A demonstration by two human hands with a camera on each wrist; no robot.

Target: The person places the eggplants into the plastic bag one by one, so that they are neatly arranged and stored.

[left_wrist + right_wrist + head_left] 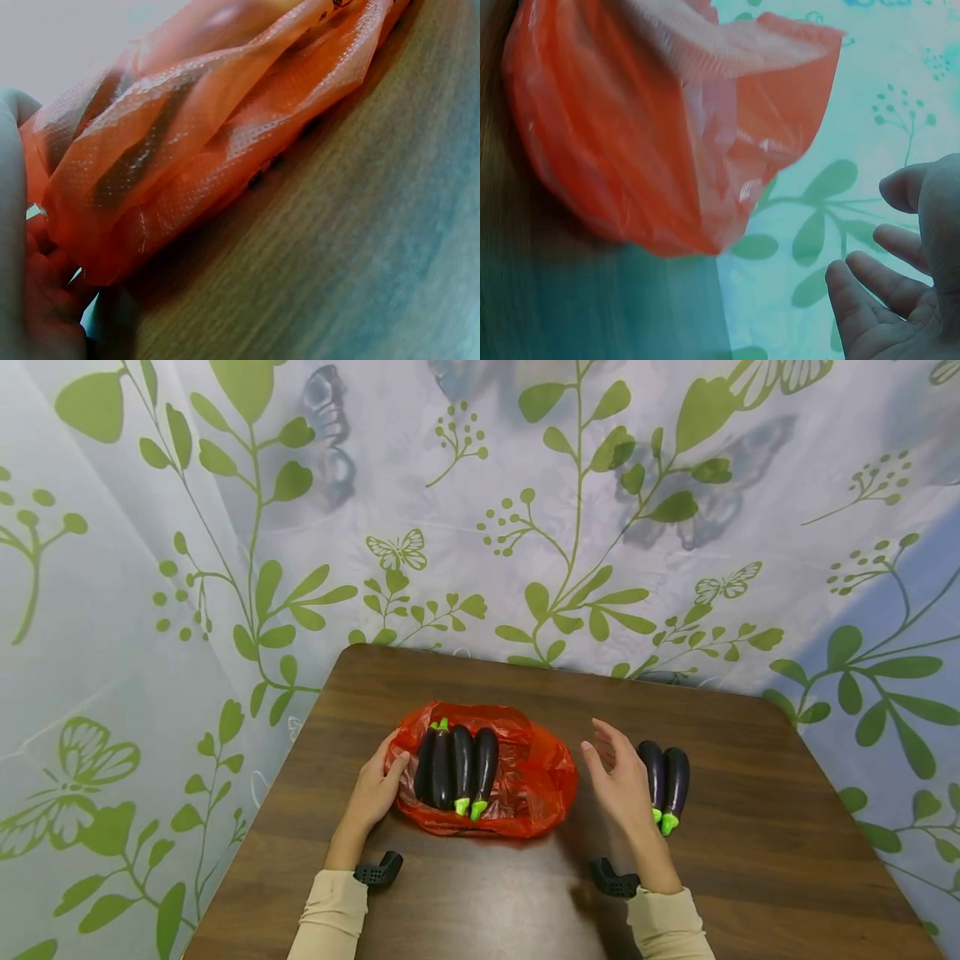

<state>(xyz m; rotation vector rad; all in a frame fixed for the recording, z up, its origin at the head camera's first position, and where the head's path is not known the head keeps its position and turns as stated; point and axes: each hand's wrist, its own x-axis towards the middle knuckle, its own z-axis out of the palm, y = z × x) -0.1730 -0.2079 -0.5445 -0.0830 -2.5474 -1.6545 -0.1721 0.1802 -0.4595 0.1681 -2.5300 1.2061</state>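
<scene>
A red plastic bag (540, 785) lies on the table with its mouth spread wide. Several dark eggplants (463, 764) with bright green caps lie side by side in its left part. My left hand (377, 785) pinches the bag's left rim, thumb over the edge and fingers outside; the left wrist view shows the fingers behind the thin red film. To the right of the bag, my right hand (621, 777) is raised with relaxed, spread fingers and holds nothing. Just beyond it lie two more eggplants (677, 781), one partly hidden by the hand.
The brown wooden table (765, 827) meets a patterned cloth backdrop (480, 527) with green leaves along its far edge. A dark wrist device (380, 870) sits by the left wrist, another (615, 878) by the right.
</scene>
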